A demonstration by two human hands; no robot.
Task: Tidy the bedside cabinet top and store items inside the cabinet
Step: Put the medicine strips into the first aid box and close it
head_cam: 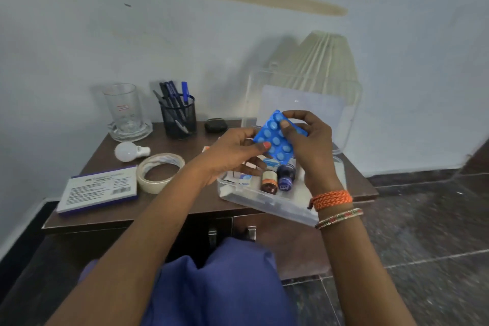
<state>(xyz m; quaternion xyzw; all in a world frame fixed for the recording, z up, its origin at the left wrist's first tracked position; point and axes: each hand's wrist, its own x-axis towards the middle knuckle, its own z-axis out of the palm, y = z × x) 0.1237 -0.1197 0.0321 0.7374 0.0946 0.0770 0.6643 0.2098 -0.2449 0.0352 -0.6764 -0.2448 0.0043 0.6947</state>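
I hold a blue blister pack of pills point(276, 139) in the air above an open clear plastic box point(267, 202) on the brown bedside cabinet point(169, 208). My left hand point(235, 153) pinches the pack's lower left edge. At the pack's upper right side, my right hand point(311, 140) grips it with thumb and fingers. Inside the box lie two small bottles, one brown point(269, 182) and one dark blue point(286, 177), plus small packets. The box's clear lid point(352, 111) stands open behind.
On the cabinet top sit a glass mug point(124, 111), a mesh pen holder point(178, 116) with pens, a small black case point(215, 125), a white bulb point(129, 151), a tape roll point(160, 172) and a white-and-purple box point(99, 192). A pleated lampshade point(325, 58) stands behind. Two cabinet door handles point(232, 233) show below.
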